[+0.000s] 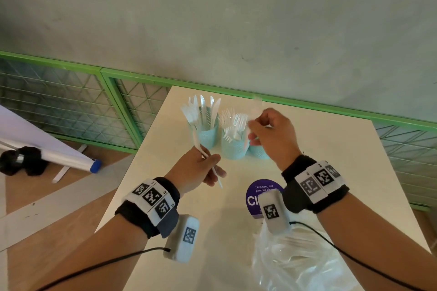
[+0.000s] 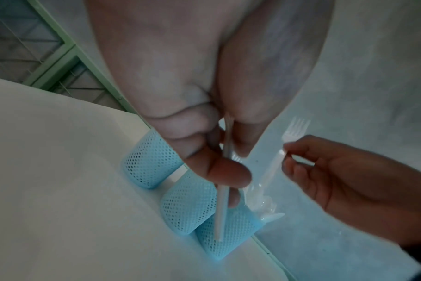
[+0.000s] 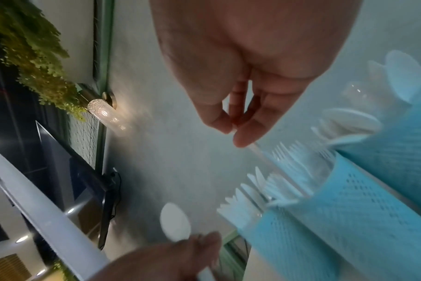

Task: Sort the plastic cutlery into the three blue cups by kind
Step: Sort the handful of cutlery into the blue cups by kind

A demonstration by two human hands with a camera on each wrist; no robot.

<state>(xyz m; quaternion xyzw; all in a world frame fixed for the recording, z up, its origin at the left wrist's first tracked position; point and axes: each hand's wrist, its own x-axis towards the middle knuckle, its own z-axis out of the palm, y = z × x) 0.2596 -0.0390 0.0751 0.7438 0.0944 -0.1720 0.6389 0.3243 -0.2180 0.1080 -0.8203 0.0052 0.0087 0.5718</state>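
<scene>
plastic bag (image 1: 305, 264): nearest us on the surface (image 1: 153, 196), clear and crumpled; white cutlery showed faintly inside, kinds not readable. We judged it slippery and floppy, better held by its mouth.
left hand (image 1: 198, 170): fingers curled round the mid handle of a white spoon (image 1: 201, 149); the right wrist view showed its oval bowl (image 3: 174, 222). Held in the air, short of the cups.
right hand (image 1: 272, 134): thumb and fingertips pinched a white fork (image 2: 286, 148) at the neck, tines up, over the right cup (image 1: 259, 152).
handling: we judged each piece very light, thin, a bit flexible, smooth; a handle pinch was enough, tines could snap if squeezed.
middle cup (image 1: 233, 145): blue mesh, full of forks, tines up.
left cup (image 1: 204, 131): knives and a few forks standing together, so we judged the sorting unfinished.
right cup contents: spoon bowls in the right wrist view, mostly hidden from the head.
cups: light, tippy; we judged dropping in handle first safest.
</scene>
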